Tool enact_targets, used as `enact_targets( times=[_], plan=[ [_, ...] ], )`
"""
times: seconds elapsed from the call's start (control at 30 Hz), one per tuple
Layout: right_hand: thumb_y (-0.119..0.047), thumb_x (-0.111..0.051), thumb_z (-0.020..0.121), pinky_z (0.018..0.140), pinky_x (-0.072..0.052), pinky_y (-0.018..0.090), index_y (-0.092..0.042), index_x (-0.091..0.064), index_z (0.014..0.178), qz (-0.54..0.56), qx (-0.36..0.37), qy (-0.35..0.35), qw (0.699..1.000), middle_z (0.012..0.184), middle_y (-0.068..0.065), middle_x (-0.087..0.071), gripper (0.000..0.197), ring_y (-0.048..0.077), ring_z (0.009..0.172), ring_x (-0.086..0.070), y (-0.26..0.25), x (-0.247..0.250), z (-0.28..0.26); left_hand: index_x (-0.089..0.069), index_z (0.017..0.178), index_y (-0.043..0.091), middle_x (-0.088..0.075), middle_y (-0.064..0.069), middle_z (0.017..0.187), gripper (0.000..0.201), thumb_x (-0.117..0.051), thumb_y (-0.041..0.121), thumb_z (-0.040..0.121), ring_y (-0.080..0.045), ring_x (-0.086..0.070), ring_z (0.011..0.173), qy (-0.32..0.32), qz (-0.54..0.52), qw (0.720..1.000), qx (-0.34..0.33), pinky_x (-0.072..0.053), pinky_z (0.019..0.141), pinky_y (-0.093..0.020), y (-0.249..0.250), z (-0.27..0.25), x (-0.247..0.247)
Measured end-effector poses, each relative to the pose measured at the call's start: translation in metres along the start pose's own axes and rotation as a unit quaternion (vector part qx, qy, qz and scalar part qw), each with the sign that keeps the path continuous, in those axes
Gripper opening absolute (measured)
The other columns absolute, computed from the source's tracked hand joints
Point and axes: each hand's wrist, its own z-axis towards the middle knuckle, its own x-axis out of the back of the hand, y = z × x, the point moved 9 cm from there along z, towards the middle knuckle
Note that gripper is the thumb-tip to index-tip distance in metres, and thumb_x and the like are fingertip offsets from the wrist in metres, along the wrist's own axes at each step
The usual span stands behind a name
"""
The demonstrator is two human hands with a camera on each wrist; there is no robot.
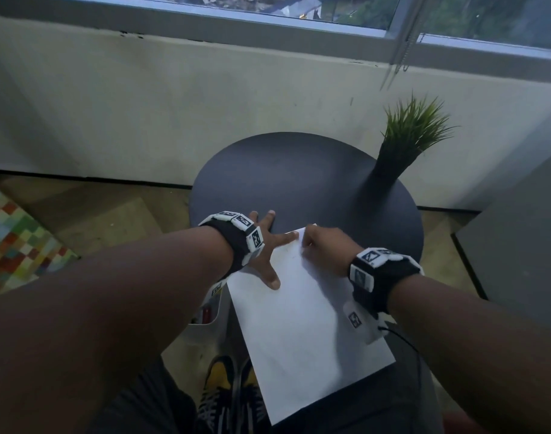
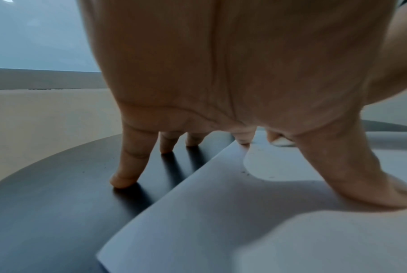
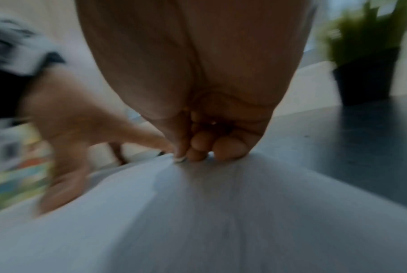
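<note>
A white sheet of paper (image 1: 299, 324) lies on the round dark table (image 1: 299, 177), its near end hanging over the table's front edge. My left hand (image 1: 267, 249) is spread flat. Its thumb (image 2: 384, 188) and forefinger press on the paper (image 2: 221, 212), while the other fingertips (image 2: 125, 177) rest on the table (image 2: 46, 203). My right hand (image 1: 318, 245) sits at the sheet's far corner with fingers curled. In the blurred right wrist view the right hand (image 3: 198, 147) pinches the paper (image 3: 198, 212), which rises in a ridge toward it.
A green plant in a tall black pot (image 1: 393, 161) stands at the table's back right. A pale wall (image 1: 142, 104) under a window is close behind. A grey cabinet (image 1: 518, 245) is at right, a white bin (image 1: 211, 311) under the table, a colourful rug (image 1: 14, 242) at left.
</note>
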Motion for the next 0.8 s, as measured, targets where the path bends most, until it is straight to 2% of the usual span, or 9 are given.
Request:
enact_targets(
  times=[0.07,0.13,0.23,0.33,0.43,0.5,0.57,0.67,0.8],
  plan=[
    [-0.024,-0.049,0.094,0.08,-0.051,0.036,-0.015,-0.056,0.1,-0.011,-0.049,0.041,0.998,0.104,0.013,-0.067,0.013,0.034,0.094,-0.063,0.013,0.008,0.008,0.013,0.145,0.066,0.019,-0.011,0.168,0.127,-0.071,0.087,0.052,-0.052,0.006,0.15,-0.005,0.004,1.0,0.007,-0.021,0.114,-0.072,-0.002,0.0,-0.001],
    [-0.024,-0.046,0.096,0.072,-0.05,0.033,-0.013,-0.055,0.098,-0.034,0.005,0.049,0.998,0.098,0.012,-0.068,0.016,0.033,0.09,-0.066,-0.015,-0.001,0.001,0.012,0.145,0.066,0.018,-0.01,0.168,0.126,-0.071,0.086,0.052,-0.052,0.005,0.15,0.001,0.006,1.0,0.004,-0.021,0.114,-0.072,0.0,0.001,-0.001],
    [-0.02,-0.048,0.095,0.072,-0.053,0.034,-0.014,-0.059,0.095,-0.028,0.12,-0.016,0.992,0.094,0.009,-0.069,0.012,0.029,0.085,-0.065,-0.055,-0.025,-0.018,0.009,0.149,0.062,0.019,-0.01,0.168,0.126,-0.073,0.084,0.057,-0.054,0.007,0.15,-0.008,0.006,1.0,0.003,-0.02,0.114,-0.073,0.0,-0.001,-0.002],
    [-0.02,-0.051,0.095,0.077,-0.047,0.03,-0.016,-0.061,0.104,0.024,0.048,-0.009,0.999,0.102,0.006,-0.066,0.014,0.025,0.089,-0.06,-0.021,-0.012,-0.003,0.008,0.151,0.059,0.017,-0.009,0.169,0.122,-0.072,0.083,0.061,-0.05,0.003,0.152,0.011,-0.015,1.0,0.0,-0.024,0.113,-0.072,0.004,-0.005,0.002],
    [-0.022,-0.053,0.093,0.077,-0.043,0.03,-0.015,-0.061,0.096,0.031,-0.015,0.023,0.999,0.101,0.005,-0.065,0.011,0.025,0.091,-0.058,0.021,0.002,0.008,0.013,0.156,0.048,0.022,-0.008,0.168,0.12,-0.071,0.074,0.075,-0.041,0.001,0.155,0.049,-0.066,0.997,0.004,-0.025,0.116,-0.062,-0.001,-0.017,0.006],
    [-0.023,-0.056,0.093,0.076,-0.042,0.03,-0.016,-0.06,0.095,0.035,-0.032,0.025,0.999,0.096,0.002,-0.065,0.008,0.025,0.093,-0.058,0.039,0.006,0.01,0.008,0.158,0.045,0.023,-0.006,0.168,0.115,-0.069,0.073,0.078,-0.035,0.006,0.156,0.049,-0.079,0.996,0.009,-0.021,0.119,-0.058,-0.015,-0.027,0.0],
    [-0.022,-0.058,0.093,0.074,-0.039,0.029,-0.017,-0.059,0.094,0.043,-0.041,0.023,0.998,0.092,-0.001,-0.063,0.006,0.022,0.092,-0.056,0.05,0.01,0.011,0.004,0.159,0.045,0.022,-0.004,0.168,0.111,-0.06,0.083,0.076,-0.033,0.011,0.155,0.04,-0.063,0.997,0.028,-0.015,0.119,-0.064,-0.033,-0.034,-0.013],
    [-0.022,-0.056,0.093,0.078,-0.044,0.032,-0.014,-0.058,0.093,0.048,-0.055,0.023,0.997,0.093,0.002,-0.064,0.008,0.024,0.091,-0.056,0.047,0.012,0.011,0.011,0.156,0.049,0.023,-0.002,0.168,0.115,-0.045,0.098,0.067,-0.032,0.016,0.154,0.032,-0.065,0.996,0.057,-0.011,0.116,-0.072,-0.044,-0.038,-0.025],
    [-0.023,-0.049,0.088,0.081,-0.05,0.035,-0.019,-0.057,0.091,0.065,-0.033,0.032,0.997,0.092,0.001,-0.067,0.008,0.023,0.087,-0.06,0.008,0.007,0.009,0.012,0.156,0.045,0.023,-0.004,0.168,0.126,-0.04,0.104,0.058,-0.036,0.017,0.154,0.033,-0.094,0.991,0.084,-0.01,0.112,-0.076,-0.034,-0.032,-0.025]
  ],
)
